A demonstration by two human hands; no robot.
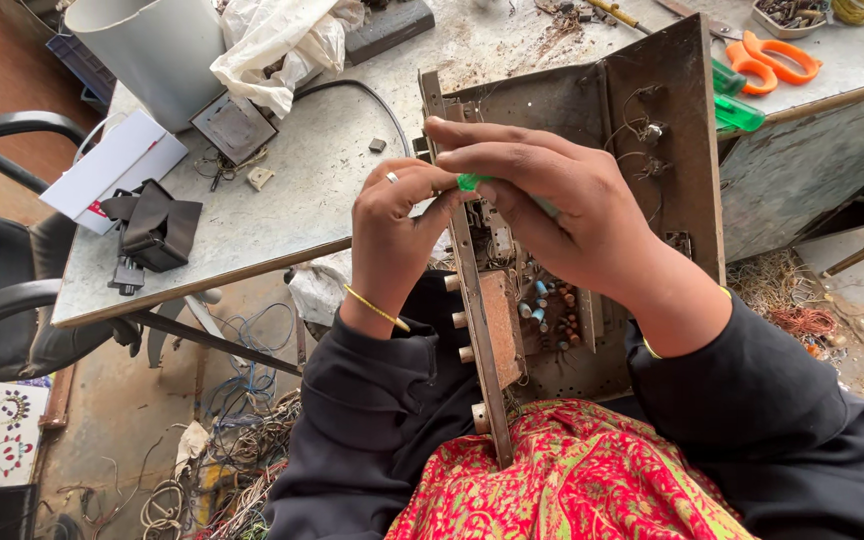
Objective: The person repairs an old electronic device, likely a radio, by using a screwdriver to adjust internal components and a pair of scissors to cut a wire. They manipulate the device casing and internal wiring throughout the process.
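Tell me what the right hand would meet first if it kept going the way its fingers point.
The right hand, holding a green-handled tool, points left toward the left hand. It would likely meet that hand's fingers, already touching, at the chassis front panel; depth is unclear.

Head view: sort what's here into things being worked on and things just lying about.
In hand:
- metal chassis with its circuit board, propped on the lap
- green-handled tool, gripped by the right hand
- left hand, steadying the front panel

Lying about:
- orange scissors
- green screwdriver
- black adapter
- white card
- plastic bag
- grey bin
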